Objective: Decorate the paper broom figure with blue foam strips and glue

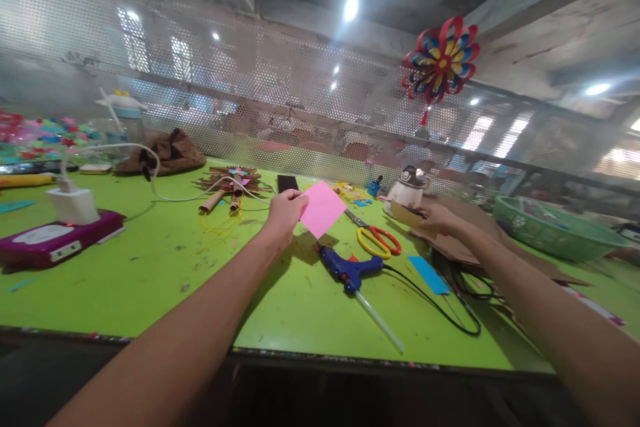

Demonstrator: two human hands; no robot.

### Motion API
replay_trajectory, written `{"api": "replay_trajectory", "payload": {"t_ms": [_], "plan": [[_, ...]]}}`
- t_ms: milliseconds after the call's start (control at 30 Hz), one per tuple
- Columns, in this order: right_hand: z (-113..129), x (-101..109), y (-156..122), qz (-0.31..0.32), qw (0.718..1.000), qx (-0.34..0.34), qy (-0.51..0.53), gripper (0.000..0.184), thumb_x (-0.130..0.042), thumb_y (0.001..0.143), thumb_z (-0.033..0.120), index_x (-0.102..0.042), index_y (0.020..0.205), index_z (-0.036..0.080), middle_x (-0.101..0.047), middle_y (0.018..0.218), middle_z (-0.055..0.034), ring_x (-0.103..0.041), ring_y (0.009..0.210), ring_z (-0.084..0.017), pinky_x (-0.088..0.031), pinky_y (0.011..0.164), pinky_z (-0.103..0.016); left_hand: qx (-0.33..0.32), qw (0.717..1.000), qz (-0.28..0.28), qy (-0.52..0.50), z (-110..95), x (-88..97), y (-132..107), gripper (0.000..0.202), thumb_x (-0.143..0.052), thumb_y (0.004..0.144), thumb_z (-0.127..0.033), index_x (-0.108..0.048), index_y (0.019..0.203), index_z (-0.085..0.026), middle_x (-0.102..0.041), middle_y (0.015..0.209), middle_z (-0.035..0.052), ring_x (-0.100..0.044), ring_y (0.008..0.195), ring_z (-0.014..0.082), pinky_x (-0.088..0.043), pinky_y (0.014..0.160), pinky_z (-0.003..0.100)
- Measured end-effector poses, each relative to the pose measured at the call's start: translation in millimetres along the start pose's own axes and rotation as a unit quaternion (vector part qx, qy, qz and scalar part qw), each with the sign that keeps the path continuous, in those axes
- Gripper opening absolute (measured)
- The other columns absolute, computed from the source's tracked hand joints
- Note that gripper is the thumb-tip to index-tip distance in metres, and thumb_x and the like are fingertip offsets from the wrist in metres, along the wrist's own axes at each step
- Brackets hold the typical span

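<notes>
A square of pink paper [324, 209] is pinched at its left corner by my left hand [286, 215], above the green table. Just below the paper lies a blue glue gun [350, 268] with a clear glue stick in its back end. Scissors [376, 240] with one yellow and one red handle rest behind the gun. Over on the right, my right hand [439, 221] is closed on a small brown flat piece [407, 215], which looks like cardboard. A white jar-like container [406, 188] stands right behind that piece. A blue paper strip [428, 275] lies nearer to me.
A purple power strip [63, 240] with a white charger [73, 205] sits at left. Further back are a brown stick figure with cardboard rolls [213, 201] and a brown cloth bag [173, 152]. Cardboard [480, 233] and a green basket [555, 230] are at right.
</notes>
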State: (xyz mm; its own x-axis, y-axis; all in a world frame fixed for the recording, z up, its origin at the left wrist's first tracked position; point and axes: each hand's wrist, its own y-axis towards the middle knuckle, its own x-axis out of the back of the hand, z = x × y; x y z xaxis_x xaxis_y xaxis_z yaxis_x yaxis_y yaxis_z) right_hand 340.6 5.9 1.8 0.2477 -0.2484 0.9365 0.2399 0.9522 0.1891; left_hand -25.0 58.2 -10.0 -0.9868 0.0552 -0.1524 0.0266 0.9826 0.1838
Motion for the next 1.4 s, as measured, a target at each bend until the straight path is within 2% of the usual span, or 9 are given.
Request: {"api": "replay_trajectory", "payload": {"t_ms": [133, 267, 367, 467, 567, 800, 967, 1200, 1400], "plan": [[8.8, -9.1, 1.4, 0.037, 0.999, 0.006, -0.006, 0.061, -0.073, 0.060, 0.037, -0.062, 0.116, 0.017, -0.065, 0.113, -0.0113, -0.060, 0.096, -0.028, -0.048, 0.078, -0.031, -0.004, 1.000, 0.003, -0.015, 0.9, 0.5, 1.0, 0.005, -0.058, 0.061, -0.016, -0.059, 0.065, -0.013, -0.055, 0.062, 0.0029, -0.047, 0.053, 0.0104, -0.036, 0.048, 0.023], [9.6, -14.6, -0.1, 0.067, 0.998, -0.008, -0.017, 0.052, -0.054, 0.079, 0.048, -0.061, 0.117, 0.014, -0.066, 0.110, -0.0130, -0.062, 0.091, -0.024, -0.049, 0.072, -0.029, -0.005, 1.000, 0.008, -0.014, 1.7, 0.5, 2.3, 0.006, -0.059, 0.061, -0.017, -0.059, 0.066, -0.013, -0.057, 0.064, 0.0037, -0.049, 0.054, 0.0109, -0.036, 0.047, 0.022], [4.2, -15.0, 0.3, 0.068, 0.995, -0.040, -0.057, 0.044, -0.044, 0.087, 0.044, -0.061, 0.114, 0.013, -0.066, 0.103, -0.0133, -0.062, 0.087, -0.023, -0.049, 0.073, -0.031, 0.001, 1.000, 0.009, -0.015, 2.4, 0.3, 3.4, 0.006, -0.059, 0.061, -0.017, -0.059, 0.066, -0.013, -0.058, 0.064, 0.0039, -0.050, 0.054, 0.0112, -0.037, 0.047, 0.023], [-2.5, -20.6, 1.2, 0.074, 0.990, -0.065, -0.103, 0.031, -0.050, 0.088, 0.035, -0.058, 0.111, 0.016, -0.060, 0.110, -0.0086, -0.060, 0.092, -0.020, -0.049, 0.078, -0.036, 0.006, 1.000, 0.011, -0.020, 3.5, 0.4, 4.7, 0.007, -0.060, 0.060, -0.017, -0.059, 0.066, -0.013, -0.058, 0.064, 0.0039, -0.050, 0.054, 0.0112, -0.038, 0.048, 0.023], [-5.0, -34.5, 1.7, 0.077, 0.985, -0.074, -0.134, 0.030, -0.053, 0.087, 0.031, -0.054, 0.113, 0.017, -0.056, 0.115, -0.0067, -0.058, 0.096, -0.020, -0.049, 0.080, -0.040, 0.012, 1.000, 0.013, -0.023, 4.0, 0.4, 5.1, 0.008, -0.060, 0.061, -0.018, -0.059, 0.067, -0.013, -0.058, 0.064, 0.0034, -0.051, 0.054, 0.0109, -0.038, 0.048, 0.022], [13.8, -61.0, 2.2, 0.077, 0.985, -0.073, -0.137, 0.030, -0.052, 0.087, 0.031, -0.054, 0.114, 0.017, -0.056, 0.115, -0.0079, -0.058, 0.096, -0.019, -0.049, 0.080, -0.040, 0.026, 0.999, 0.020, -0.022, 0.6, -0.8, 1.4, 0.009, -0.061, 0.060, -0.018, -0.058, 0.068, -0.014, -0.059, 0.064, 0.0023, -0.052, 0.055, 0.0107, -0.037, 0.047, 0.021], [26.1, -52.7, -1.2, 0.081, 0.992, -0.042, -0.087, 0.030, -0.051, 0.088, 0.032, -0.054, 0.113, 0.017, -0.056, 0.114, -0.0072, -0.058, 0.095, -0.019, -0.049, 0.079, -0.039, 0.037, 0.999, 0.038, -0.013, -0.1, -0.3, 0.7, 0.010, -0.062, 0.060, -0.019, -0.058, 0.068, -0.014, -0.060, 0.064, 0.0028, -0.052, 0.055, 0.0113, -0.039, 0.047, 0.022], [30.6, -47.4, -8.3, 0.065, 0.996, -0.040, -0.035, 0.030, -0.052, 0.087, 0.031, -0.054, 0.113, 0.017, -0.057, 0.114, -0.0075, -0.058, 0.094, -0.019, -0.049, 0.080, -0.039, 0.043, 0.998, 0.055, -0.009, 0.3, -0.5, 1.9, 0.012, -0.064, 0.059, -0.019, -0.059, 0.069, -0.014, -0.060, 0.063, 0.0023, -0.052, 0.054, 0.0114, -0.039, 0.047, 0.022], [45.7, -31.6, -16.6, -0.016, 0.998, -0.027, 0.063, 0.026, -0.052, 0.087, 0.032, -0.059, 0.106, 0.014, -0.059, 0.110, -0.0091, -0.057, 0.096, -0.020, -0.048, 0.081, -0.039, 0.060, 0.993, 0.095, -0.027, -0.9, -0.8, -0.4, 0.019, -0.066, 0.059, -0.022, -0.059, 0.074, -0.013, -0.062, 0.068, 0.0032, -0.054, 0.056, 0.0113, -0.041, 0.050, 0.022]]}}
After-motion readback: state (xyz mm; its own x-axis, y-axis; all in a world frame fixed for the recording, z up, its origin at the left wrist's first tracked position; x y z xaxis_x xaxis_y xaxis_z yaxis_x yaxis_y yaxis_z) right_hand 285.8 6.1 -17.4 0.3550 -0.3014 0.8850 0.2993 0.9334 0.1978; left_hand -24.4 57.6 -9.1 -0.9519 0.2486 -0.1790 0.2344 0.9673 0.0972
